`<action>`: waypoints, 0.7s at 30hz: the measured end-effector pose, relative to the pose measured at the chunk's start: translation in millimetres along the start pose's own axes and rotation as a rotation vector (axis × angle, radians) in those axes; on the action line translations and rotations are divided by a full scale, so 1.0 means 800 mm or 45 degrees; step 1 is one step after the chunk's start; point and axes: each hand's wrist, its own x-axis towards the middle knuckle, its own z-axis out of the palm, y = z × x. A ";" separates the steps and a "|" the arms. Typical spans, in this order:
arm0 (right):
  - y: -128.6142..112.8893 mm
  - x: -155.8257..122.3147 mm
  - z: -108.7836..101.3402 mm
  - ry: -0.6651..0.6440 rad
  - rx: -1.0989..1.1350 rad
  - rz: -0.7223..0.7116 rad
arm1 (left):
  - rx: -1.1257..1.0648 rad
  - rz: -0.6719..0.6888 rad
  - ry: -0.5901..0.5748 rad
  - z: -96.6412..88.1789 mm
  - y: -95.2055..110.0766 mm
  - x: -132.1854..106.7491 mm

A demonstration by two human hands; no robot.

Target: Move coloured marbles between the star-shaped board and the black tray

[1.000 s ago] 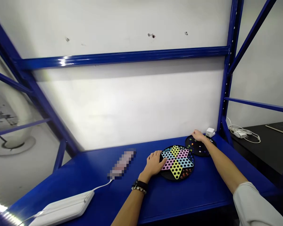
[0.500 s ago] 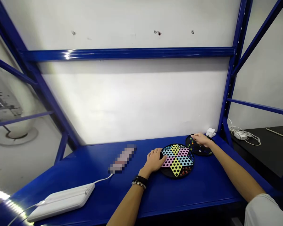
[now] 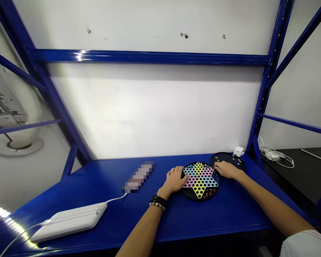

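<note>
A round black Chinese checkers board lies on the blue shelf, with a six-pointed star of yellow, pink and light blue holes. Small coloured pieces sit around the star under its edge. My left hand holds the board at its left rim, thumb over the pink part. At the upper right rim is my right hand, fingers pinched together; what they hold, if anything, is too small to see. Just behind that hand lies a black round tray with a few small coloured pieces, partly covered by the hand.
On the left lie a white power bank-like slab and a blurred-out flat object, joined by a white cable. A white charger stands behind the tray. Blue shelf posts rise at both sides before a white wall.
My right hand has moved from above the black tray down and left to the board's upper right edge. My left hand stays on the board. The view has shifted slightly.
</note>
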 end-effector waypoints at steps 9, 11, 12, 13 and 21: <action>0.015 0.002 0.007 0.090 0.238 -0.073 | 0.026 0.013 0.009 0.001 -0.002 0.000; 0.007 0.006 0.002 0.204 0.414 -0.126 | 0.015 0.024 0.022 0.001 -0.002 0.000; -0.002 0.006 -0.001 0.257 0.486 -0.157 | 0.012 0.026 0.024 0.001 -0.002 0.000; -0.015 0.006 -0.004 0.299 0.541 -0.190 | 0.012 0.023 0.023 0.001 -0.002 0.000; -0.172 -0.023 0.000 0.125 0.183 -0.577 | 0.049 0.004 0.003 -0.001 0.000 0.000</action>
